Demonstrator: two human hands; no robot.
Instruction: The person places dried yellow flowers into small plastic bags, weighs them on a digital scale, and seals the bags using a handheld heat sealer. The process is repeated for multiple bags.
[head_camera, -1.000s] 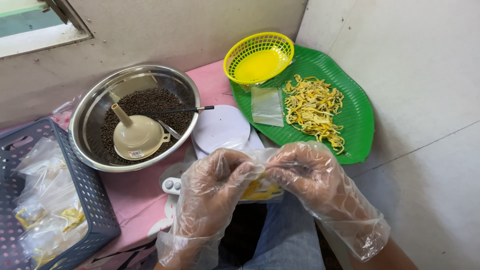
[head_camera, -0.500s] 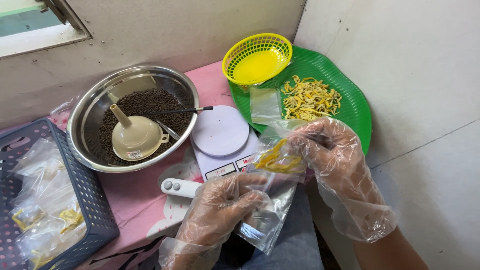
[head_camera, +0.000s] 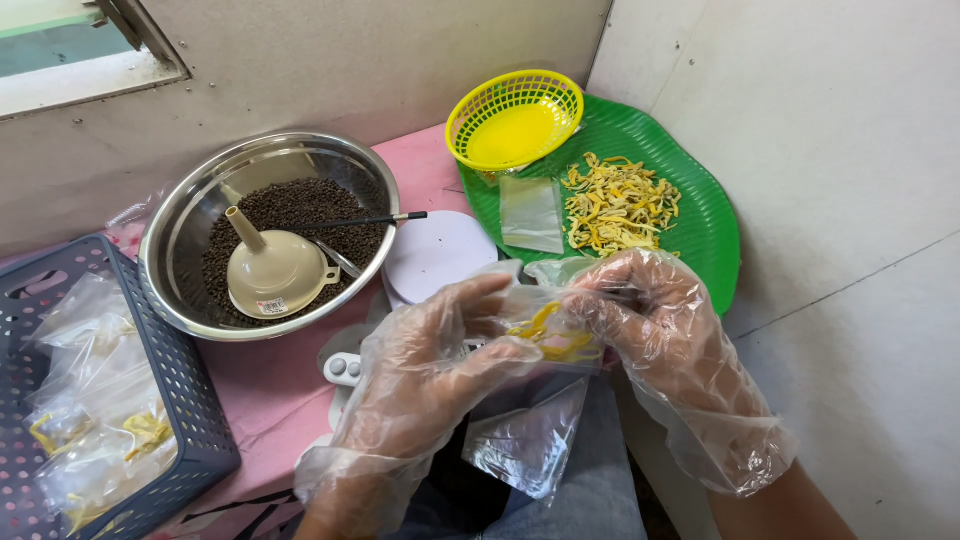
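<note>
Both my hands wear loose clear plastic gloves. My left hand (head_camera: 430, 370) and my right hand (head_camera: 660, 340) together grip the top of a small clear plastic bag (head_camera: 530, 440) that hangs down over my lap. Yellow dried strips (head_camera: 555, 338) sit at the bag's mouth between my fingers. Behind my hands lies a white round scale (head_camera: 435, 255). A green leaf-shaped tray (head_camera: 700, 215) at the right holds a heap of the same yellow strips (head_camera: 620, 205), an empty clear bag (head_camera: 532, 213) and a yellow plastic basket (head_camera: 515, 118).
A steel bowl (head_camera: 180, 220) of dark seeds holds a beige funnel (head_camera: 265, 270) and a thin black-handled tool (head_camera: 360, 220). A dark plastic crate (head_camera: 195, 420) at the left holds several filled clear bags. Walls close in behind and at the right of the pink tabletop (head_camera: 270, 375).
My hands parted half a second ago, the right lifting the bag toward the tray. Now they have come together again on the bag's top in front of the scale.
</note>
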